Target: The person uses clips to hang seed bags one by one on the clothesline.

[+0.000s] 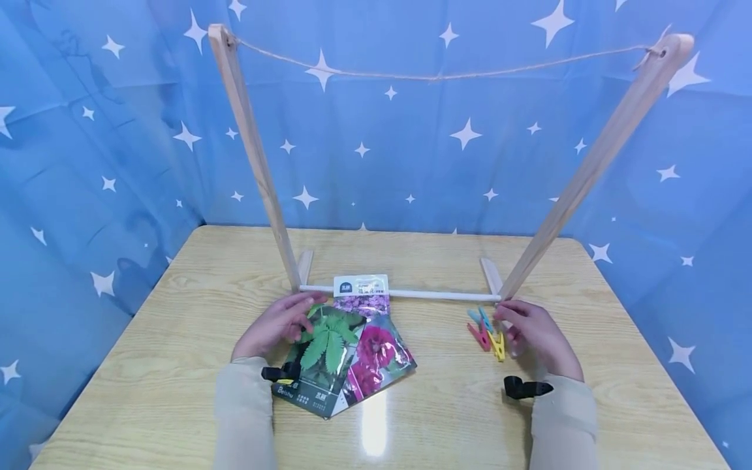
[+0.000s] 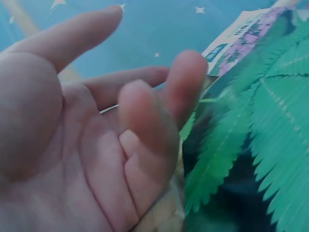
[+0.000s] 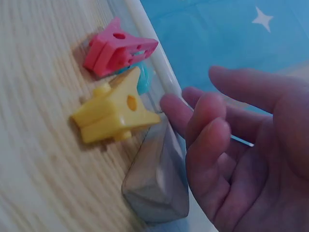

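Note:
My left hand (image 1: 282, 323) hovers by a packet with green leaves (image 1: 326, 352), fingers loosely bent; the left wrist view shows its palm holding nothing. This packet partly overlaps one with magenta flowers (image 1: 378, 349). Behind them lies a packet with purple flowers (image 1: 361, 287), its white top over the frame's white bar. On the right, my right hand (image 1: 537, 329) is beside a cluster of small clothespins, its fingers loosely curled and gripping nothing. A red clothespin (image 3: 116, 46), a yellow clothespin (image 3: 113, 111) and a blue clothespin (image 3: 145, 77), partly hidden, lie there.
Two wooden posts (image 1: 249, 130) stand on the table (image 1: 440, 398), joined low down by a white bar (image 1: 437, 296). A slack string (image 1: 435, 78) spans their tops. One wooden foot (image 3: 157, 179) sits close to the right hand. Blue star-patterned cloth (image 1: 405, 170) hangs behind.

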Available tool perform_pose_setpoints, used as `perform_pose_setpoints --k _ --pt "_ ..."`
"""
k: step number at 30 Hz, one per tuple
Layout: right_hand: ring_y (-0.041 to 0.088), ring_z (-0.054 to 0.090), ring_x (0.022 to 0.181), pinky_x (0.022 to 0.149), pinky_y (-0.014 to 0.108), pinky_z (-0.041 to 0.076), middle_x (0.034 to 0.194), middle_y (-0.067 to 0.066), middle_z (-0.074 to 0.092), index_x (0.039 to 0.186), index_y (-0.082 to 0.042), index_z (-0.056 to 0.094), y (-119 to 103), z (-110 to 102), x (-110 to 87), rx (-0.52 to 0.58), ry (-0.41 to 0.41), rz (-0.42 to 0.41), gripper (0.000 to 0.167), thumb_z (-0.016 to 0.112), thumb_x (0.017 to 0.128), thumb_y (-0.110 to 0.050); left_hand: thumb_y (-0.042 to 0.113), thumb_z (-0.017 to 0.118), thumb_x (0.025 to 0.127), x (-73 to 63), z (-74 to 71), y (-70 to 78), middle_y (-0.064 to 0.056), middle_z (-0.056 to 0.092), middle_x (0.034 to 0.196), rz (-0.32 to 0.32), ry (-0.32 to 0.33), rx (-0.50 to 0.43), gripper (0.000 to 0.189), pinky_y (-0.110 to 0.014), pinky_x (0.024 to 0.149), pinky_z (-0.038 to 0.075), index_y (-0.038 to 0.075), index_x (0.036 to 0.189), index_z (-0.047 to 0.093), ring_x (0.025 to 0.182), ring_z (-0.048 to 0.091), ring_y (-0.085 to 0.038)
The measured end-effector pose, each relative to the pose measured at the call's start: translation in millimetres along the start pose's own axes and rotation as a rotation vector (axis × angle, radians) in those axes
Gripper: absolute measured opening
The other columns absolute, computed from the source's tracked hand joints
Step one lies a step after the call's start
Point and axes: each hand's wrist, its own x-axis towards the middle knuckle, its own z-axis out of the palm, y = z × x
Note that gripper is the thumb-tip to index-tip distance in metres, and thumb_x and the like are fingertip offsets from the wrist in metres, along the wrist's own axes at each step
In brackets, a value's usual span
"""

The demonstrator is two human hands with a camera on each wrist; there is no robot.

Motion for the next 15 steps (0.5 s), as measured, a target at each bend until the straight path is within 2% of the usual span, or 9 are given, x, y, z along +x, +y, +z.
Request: perform_pose_setpoints --k 4,8,11,15 --pt "0.023 0.057 0.060 0.054 0.037 0.051 0.097 0.019 0.058 0.120 -0.003 0.049 -4 5 0.7 -0.050 -0.024 -0.002 0.047 0.054 0.088 -0.037 0.030 0.047 0.093 2.6 4.1 -0.7 -0.014 0.043 0.130 -0.036 0.016 0.054 0.044 -0.020 0.048 0.046 0.010 0.131 0.043 0.069 0.057 -0.017" --pt "0.026 0.059 0.065 0.058 0.035 0.051 0.090 0.017 0.058 0.121 -0.004 0.049 -7 11 1.7 -0.097 -0.037 0.007 0.049 0.055 0.087 -0.038 0.035 0.050 0.090 3.5 4.4 0.1 -0.014 0.044 0.128 -0.052 0.042 0.069 0.049 -0.021 0.049 0.047 0.010 0.131 0.043 0.071 0.057 -0.019" --pt "0.024 0.058 0.067 0.059 0.034 0.051 0.092 0.016 0.057 0.122 -0.003 0.048 -10 13 2.9 -0.116 -0.031 0.012 0.047 0.054 0.088 -0.036 0.037 0.052 0.088 5.6 4.5 1.7 -0.012 0.046 0.126 -0.060 0.065 0.095 0.049 -0.022 0.051 0.048 0.012 0.130 0.044 0.075 0.057 -0.022" --pt "0.023 0.058 0.068 0.060 0.033 0.051 0.092 0.015 0.056 0.123 -0.002 0.047 -12 16 4.9 -0.149 -0.035 -0.002 0.043 0.053 0.090 -0.030 0.036 0.054 0.088 9.0 6.6 2.1 -0.012 0.050 0.118 -0.071 0.085 0.178 0.049 -0.029 0.058 0.050 0.013 0.130 0.045 0.080 0.057 -0.027"
